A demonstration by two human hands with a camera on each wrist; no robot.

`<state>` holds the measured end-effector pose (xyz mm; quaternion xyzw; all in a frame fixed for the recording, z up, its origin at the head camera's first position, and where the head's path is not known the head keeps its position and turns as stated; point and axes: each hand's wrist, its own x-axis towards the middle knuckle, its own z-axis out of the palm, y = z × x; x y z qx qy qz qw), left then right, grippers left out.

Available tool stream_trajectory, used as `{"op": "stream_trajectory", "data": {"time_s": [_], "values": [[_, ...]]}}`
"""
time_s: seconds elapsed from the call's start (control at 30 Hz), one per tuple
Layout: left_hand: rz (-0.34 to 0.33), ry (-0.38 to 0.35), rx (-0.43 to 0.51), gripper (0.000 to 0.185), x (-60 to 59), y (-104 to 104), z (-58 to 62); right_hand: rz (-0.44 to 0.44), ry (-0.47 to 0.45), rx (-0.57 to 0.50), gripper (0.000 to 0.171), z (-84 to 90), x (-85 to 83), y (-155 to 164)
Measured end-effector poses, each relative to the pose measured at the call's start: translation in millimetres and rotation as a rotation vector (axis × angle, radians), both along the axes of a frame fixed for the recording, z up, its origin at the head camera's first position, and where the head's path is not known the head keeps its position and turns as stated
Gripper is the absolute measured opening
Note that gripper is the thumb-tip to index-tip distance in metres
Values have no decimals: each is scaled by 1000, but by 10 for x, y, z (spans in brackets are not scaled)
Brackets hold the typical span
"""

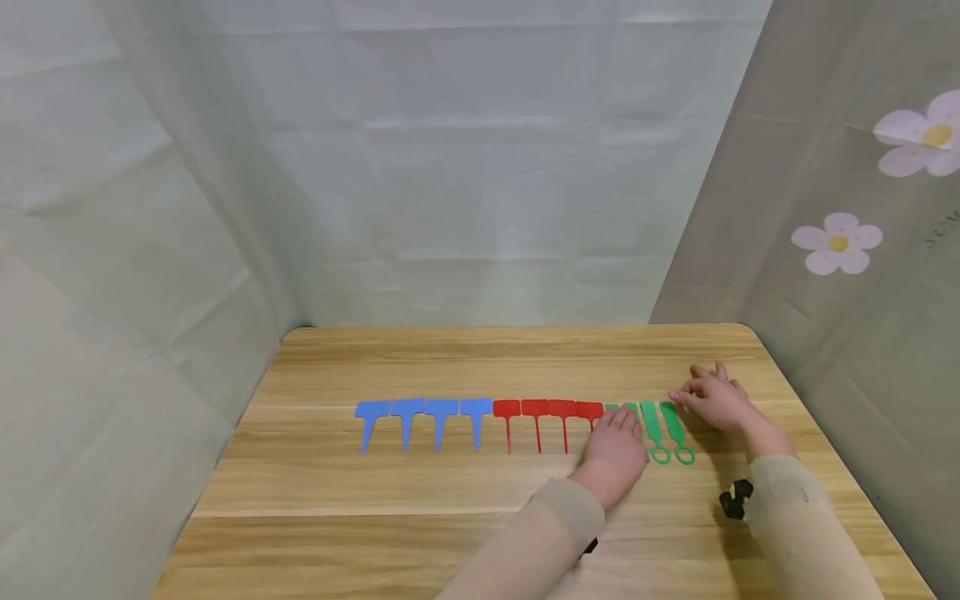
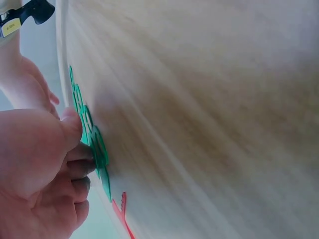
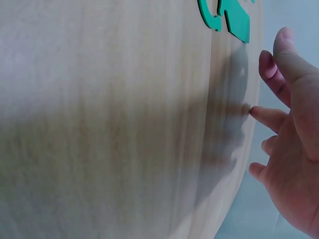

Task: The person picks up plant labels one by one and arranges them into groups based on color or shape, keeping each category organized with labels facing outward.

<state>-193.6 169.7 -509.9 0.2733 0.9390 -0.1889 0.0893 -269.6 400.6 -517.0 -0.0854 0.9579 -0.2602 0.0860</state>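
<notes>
On the wooden desk (image 1: 480,367) a row of plastic plant labels runs left to right: four blue ones (image 1: 423,417), four red ones (image 1: 547,417), then the green labels (image 1: 663,429) at the right end, each lying with its long axis pointing from the far edge toward the person, ring end nearest them. The left hand (image 1: 615,450) lies over the leftmost green labels, fingers laid forward across them; the two rightmost green ones lie uncovered between the two hands. The right hand (image 1: 716,398) rests just right of the last green label, fingers spread and relaxed, its fingertips near that label's broad head, so the green group lies to its left. Each hand is close, the left on top, the right alongside.

From the left wrist, the left hand's fingers (image 2: 79,167) look curled with the thumb against the edge of the green labels (image 2: 94,144) (whether it truly pinches one or only presses it I cannot tell). The right wrist view shows what the head view does not: the right hand (image 3: 289,149) is released and grasping nothing, one fingertip touching the desk, the green label heads (image 3: 234,15) apart from it.
</notes>
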Motion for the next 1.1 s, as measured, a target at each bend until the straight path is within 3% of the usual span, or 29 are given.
{"op": "stream_trajectory", "data": {"time_s": [0.3,0.67,0.77,0.87,0.93,1.1], "values": [[-42,-1,54,56,-26,-54,36,-6,2,-18,38,-21,24,22],[-44,27,72,58,-23,-87,84,-13,8,-39,40,-23,38,47],[-56,30,159,62,-38,-167,76,-17,25,-48,41,-10,69,66],[-70,1,304,66,-56,-387,81,-20,46,-63,42,11,123,88],[-84,-29,412,70,-64,-645,105,-16,52,-63,47,26,176,108],[-92,-105,644,75,44,-1662,228,26,65,-25,73,58,403,140]]}}
